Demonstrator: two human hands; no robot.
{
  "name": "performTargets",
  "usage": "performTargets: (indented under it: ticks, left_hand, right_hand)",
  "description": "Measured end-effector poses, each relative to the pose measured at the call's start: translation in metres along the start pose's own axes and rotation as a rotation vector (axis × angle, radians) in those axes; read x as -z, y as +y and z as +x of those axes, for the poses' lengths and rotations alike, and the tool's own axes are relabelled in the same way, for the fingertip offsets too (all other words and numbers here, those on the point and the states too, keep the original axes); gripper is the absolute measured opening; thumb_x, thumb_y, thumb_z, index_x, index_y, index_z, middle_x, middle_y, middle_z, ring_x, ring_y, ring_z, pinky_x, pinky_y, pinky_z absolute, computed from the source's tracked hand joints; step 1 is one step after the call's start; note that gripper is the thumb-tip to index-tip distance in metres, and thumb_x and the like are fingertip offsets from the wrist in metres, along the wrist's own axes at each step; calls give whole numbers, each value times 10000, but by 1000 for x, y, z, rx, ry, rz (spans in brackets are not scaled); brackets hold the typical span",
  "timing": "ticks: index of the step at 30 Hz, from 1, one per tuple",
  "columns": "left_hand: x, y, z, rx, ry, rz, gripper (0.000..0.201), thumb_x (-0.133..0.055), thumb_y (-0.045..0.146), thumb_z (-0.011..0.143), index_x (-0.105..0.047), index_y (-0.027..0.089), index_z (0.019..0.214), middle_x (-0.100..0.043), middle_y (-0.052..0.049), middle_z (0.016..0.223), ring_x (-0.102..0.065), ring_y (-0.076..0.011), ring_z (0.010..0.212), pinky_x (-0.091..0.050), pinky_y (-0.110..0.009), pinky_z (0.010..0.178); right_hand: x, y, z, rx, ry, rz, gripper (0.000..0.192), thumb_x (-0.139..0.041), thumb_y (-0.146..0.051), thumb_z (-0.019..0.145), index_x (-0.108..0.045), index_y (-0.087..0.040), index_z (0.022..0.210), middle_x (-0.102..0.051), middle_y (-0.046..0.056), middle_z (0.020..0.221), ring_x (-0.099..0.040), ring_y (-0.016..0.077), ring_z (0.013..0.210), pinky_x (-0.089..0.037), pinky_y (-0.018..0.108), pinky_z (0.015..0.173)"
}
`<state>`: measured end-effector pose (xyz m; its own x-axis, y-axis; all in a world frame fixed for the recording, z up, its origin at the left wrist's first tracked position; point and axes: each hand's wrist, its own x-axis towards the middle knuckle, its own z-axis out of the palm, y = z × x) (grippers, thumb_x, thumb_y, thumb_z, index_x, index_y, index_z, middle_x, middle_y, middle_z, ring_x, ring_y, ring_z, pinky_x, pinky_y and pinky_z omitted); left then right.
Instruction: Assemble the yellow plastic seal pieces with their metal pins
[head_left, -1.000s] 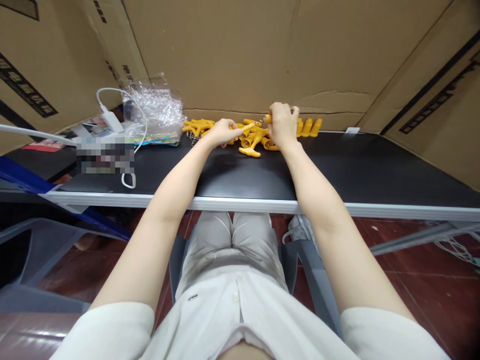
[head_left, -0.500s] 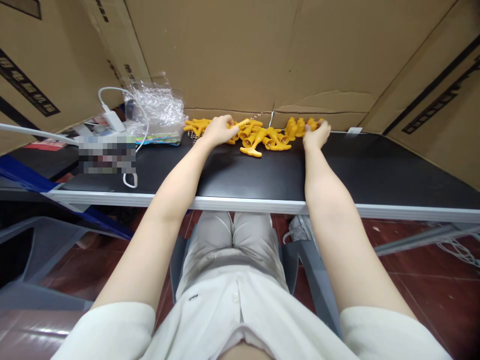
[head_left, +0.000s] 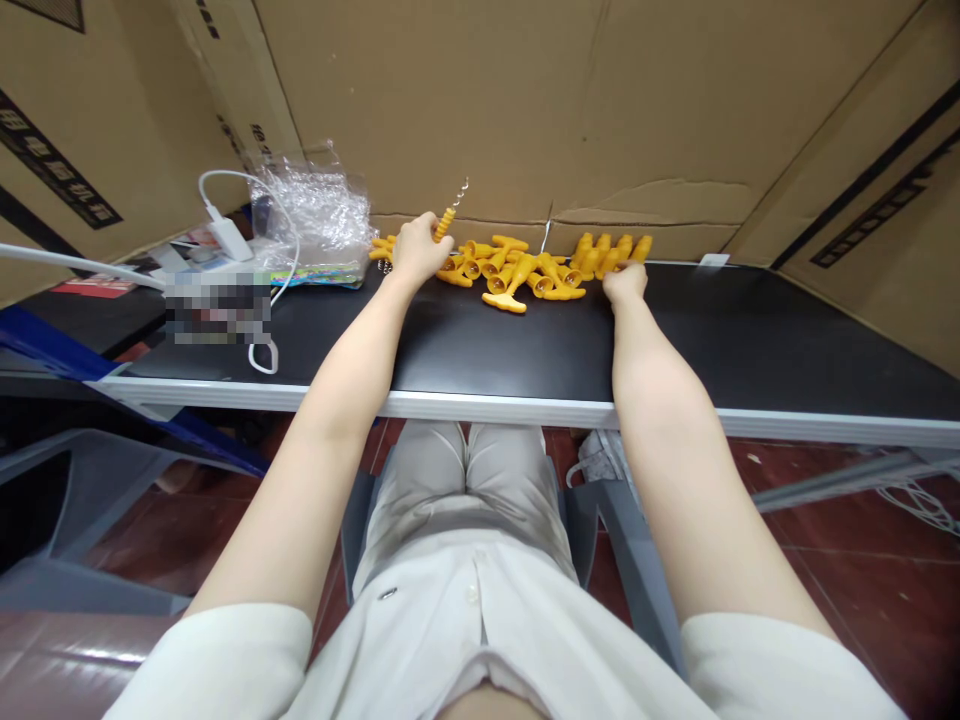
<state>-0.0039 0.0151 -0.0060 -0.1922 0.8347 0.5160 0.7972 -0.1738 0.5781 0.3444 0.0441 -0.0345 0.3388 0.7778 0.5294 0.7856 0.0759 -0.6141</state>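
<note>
I am watching my left hand (head_left: 417, 250) closing around a yellow corkscrew piece (head_left: 445, 222), fingers wrapped tight on its ribbed body and lifting it so the metal spiral (head_left: 460, 190) is pointing up toward one o'clock, just above the loose pile of yellow parts (head_left: 517, 272). My worry is that spiral tip: it is sitting close to the cardboard wall (head_left: 525, 100) and could be snagging it, or the piece could be slipping out sideways, since I am gripping only the lower end. My right hand (head_left: 624, 283) is resting curled at three o'clock from the pile, fingertips touching the near end of the row of yellow caps (head_left: 611, 252); whether it is pinching one I cannot tell. At nine o'clock, a crumpled plastic bag (head_left: 315, 215) and a white charger cable (head_left: 247, 215) are lying on the black table (head_left: 750, 340).
</note>
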Motion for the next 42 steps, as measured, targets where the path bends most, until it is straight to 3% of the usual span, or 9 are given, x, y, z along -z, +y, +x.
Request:
performTargets:
  ticks: [5,9,13,17,21,25,32,38,42]
  left_hand:
    - [3,-19,7,76,70,-46,227,-645,230,853,-712,245,1069,-791,-94,1121,-698,-336,1314,-514,-489,1215]
    - [6,-32,10,141,96,-54,320,-595,207,845,-705,228,1145,-793,-113,1173,-728,-328,1258,-540,-514,1182]
    - [9,-44,9,206,77,-85,462,-631,285,841,-668,277,1301,-757,-130,1311,-684,-368,1348,-511,-577,1210]
    - [10,-54,9,194,117,-78,610,-674,275,805,-621,298,1412,-726,-129,1418,-620,-355,1433,-467,-548,1263]
    - [11,-56,5,202,19,32,672,-675,313,823,-594,276,1488,-674,-147,1532,-589,-348,1489,-450,-538,1270]
    - [11,-52,0,218,-76,99,767,-737,515,820,-589,196,1501,-677,-164,1547,-563,-346,1511,-392,-544,1267]
    - [3,-55,5,205,-106,89,823,-719,631,843,-609,143,1495,-583,-175,1641,-528,-367,1536,-389,-508,1294]
    - [-6,-62,11,160,-59,41,753,-754,576,832,-631,192,1468,-514,-175,1683,-485,-361,1562,-371,-525,1312]
    - [-11,-62,7,143,-114,71,700,-711,292,850,-570,225,1533,-483,-166,1719,-406,-359,1636,-343,-603,1346]
  right_hand:
    - [-4,6,3,-268,-105,-18,170,-617,-118,957,-748,-78,1059,-748,213,1282,-711,328,1309,-506,522,1185]
    - [-7,5,6,-238,-93,5,99,-644,-114,933,-738,-95,959,-757,192,1246,-694,361,1324,-473,625,1185]
    - [-6,3,4,-240,-128,-57,121,-646,-73,909,-726,-92,997,-743,211,1297,-667,370,1380,-460,596,1202]
    - [-4,0,1,-221,-133,-62,181,-619,-50,905,-729,-94,1042,-740,201,1320,-658,372,1392,-458,598,1199]
    - [-1,-2,0,-223,-123,-61,243,-565,-51,950,-761,-92,1088,-722,240,1378,-665,357,1378,-474,547,1218]
    - [2,-7,-2,-228,-106,-78,310,-551,-60,963,-785,-122,1157,-731,215,1385,-680,345,1369,-500,500,1227]
    - [5,-10,-5,-228,-126,-61,301,-543,-78,966,-773,-126,1155,-727,232,1382,-661,358,1377,-486,516,1230]
    - [5,-10,-3,-233,-146,-95,330,-540,-60,987,-778,-99,1213,-724,233,1395,-662,361,1394,-485,484,1234]
    - [6,-12,-3,-224,-150,-117,345,-535,-62,991,-770,-89,1242,-720,236,1401,-667,351,1391,-490,476,1233]
